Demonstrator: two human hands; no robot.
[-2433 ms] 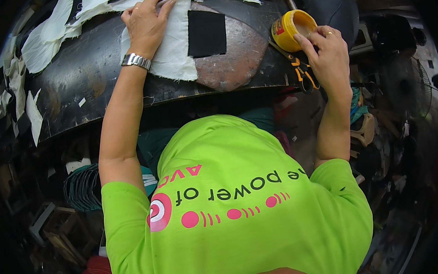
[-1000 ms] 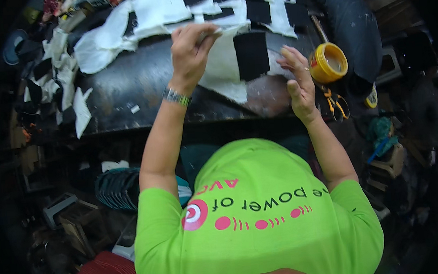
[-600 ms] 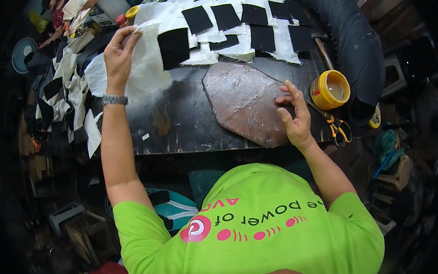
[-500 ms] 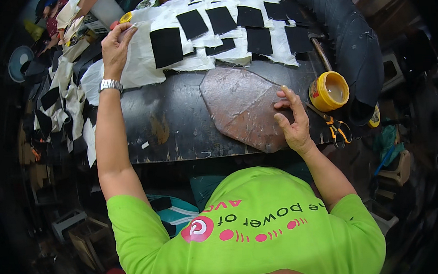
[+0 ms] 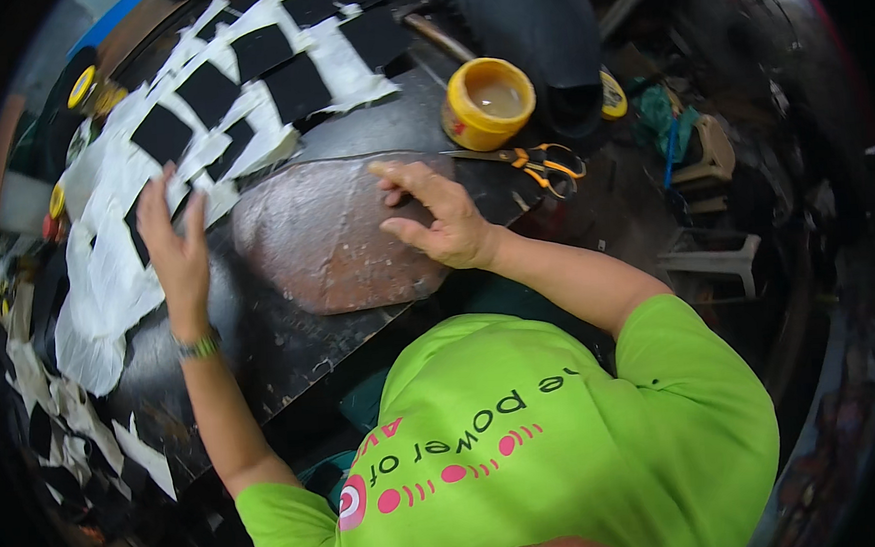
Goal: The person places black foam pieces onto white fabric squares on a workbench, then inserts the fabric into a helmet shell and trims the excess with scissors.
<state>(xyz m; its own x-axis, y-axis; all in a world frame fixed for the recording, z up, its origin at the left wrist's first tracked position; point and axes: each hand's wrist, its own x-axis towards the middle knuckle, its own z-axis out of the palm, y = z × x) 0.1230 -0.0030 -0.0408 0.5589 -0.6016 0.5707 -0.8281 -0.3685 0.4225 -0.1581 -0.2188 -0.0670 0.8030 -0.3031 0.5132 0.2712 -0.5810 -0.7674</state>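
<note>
My left hand (image 5: 177,244), slightly blurred, is open with fingers apart beside the white cloth (image 5: 90,330) and its black rectangular patches (image 5: 296,88). Nothing shows in its grasp. Over the right part of a brown, worn slab (image 5: 321,246) is my right hand (image 5: 439,218), its thumb and index finger apart and its other fingers curled. It appears to hold nothing; whether it touches the slab I cannot tell. Just beyond it stands an open yellow tub (image 5: 488,104) with pale contents. Scissors (image 5: 541,162) with orange-and-black handles lie beside the tub.
The dark tabletop (image 5: 251,340) has its near edge running diagonally. A hammer-like handle (image 5: 440,38) lies behind the tub, near a large black curved piece (image 5: 533,27). Fabric scraps (image 5: 76,426) hang at the left. A pale stool (image 5: 712,257) stands to the right.
The whole view has turned and shifted, so the table now slants. My left hand has let go of the white cloth's edge and come nearer the slab. My right hand stays over the slab.
</note>
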